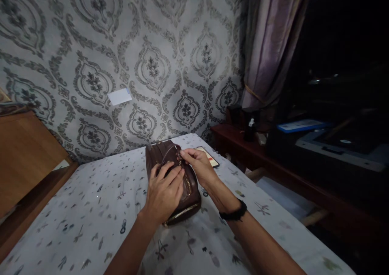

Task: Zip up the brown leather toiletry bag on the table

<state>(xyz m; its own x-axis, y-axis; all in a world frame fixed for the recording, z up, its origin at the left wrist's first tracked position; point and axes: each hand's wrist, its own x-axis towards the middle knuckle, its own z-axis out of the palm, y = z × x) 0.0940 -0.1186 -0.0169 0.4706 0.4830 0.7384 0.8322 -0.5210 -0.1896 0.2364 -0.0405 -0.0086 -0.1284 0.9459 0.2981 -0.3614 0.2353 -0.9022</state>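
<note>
A dark brown leather bag (182, 210) with gold zips lies on the white patterned cloth (106, 202). My left hand (165, 190) rests on top of the bag with its fingers spread over the leather. At the bag's upper right side, my right hand (197, 163) pinches the bag's thin strap (172, 150) between thumb and fingers. A black band circles my right wrist. Part of the bag's front is hidden under my left hand.
Beside the bag's upper right lies a phone or tablet (209, 157) with a lit screen. A wooden cabinet (30, 157) stands at the left. To the right are a dark red shelf (231, 141), a small bottle (251, 129) and a blue-edged object (300, 125). A patterned wall rises behind.
</note>
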